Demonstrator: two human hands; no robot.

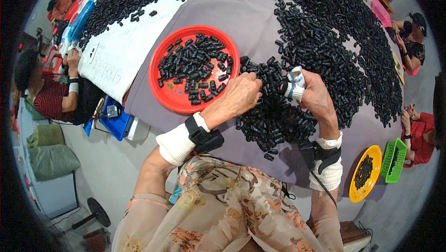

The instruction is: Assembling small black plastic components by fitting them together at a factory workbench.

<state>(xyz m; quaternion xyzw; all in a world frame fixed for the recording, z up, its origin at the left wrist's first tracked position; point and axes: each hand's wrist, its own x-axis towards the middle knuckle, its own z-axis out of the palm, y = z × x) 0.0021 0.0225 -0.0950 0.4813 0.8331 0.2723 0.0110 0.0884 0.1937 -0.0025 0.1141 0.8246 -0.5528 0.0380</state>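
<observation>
My left hand (241, 95) is closed, its fingers curled down at the left edge of a heap of small black cylindrical plastic parts (274, 117). Whatever it holds is hidden under the fingers. Close by on the right, my right hand (319, 95) has white cloth covers (296, 83) on its fingers. Those fingers are pinched together, with a small black cylindrical part at their tips. A red round tray (154, 73) lies left of my left hand, with many of the same parts inside. White cuffs and black straps wrap both my wrists.
The grey tablecloth (186, 129) carries a large spread of black parts on the right. A yellow tray (371, 156) and a green basket (395, 159) sit at the right edge. White cloth (116, 47) with more parts covers the left. Other people work around the table.
</observation>
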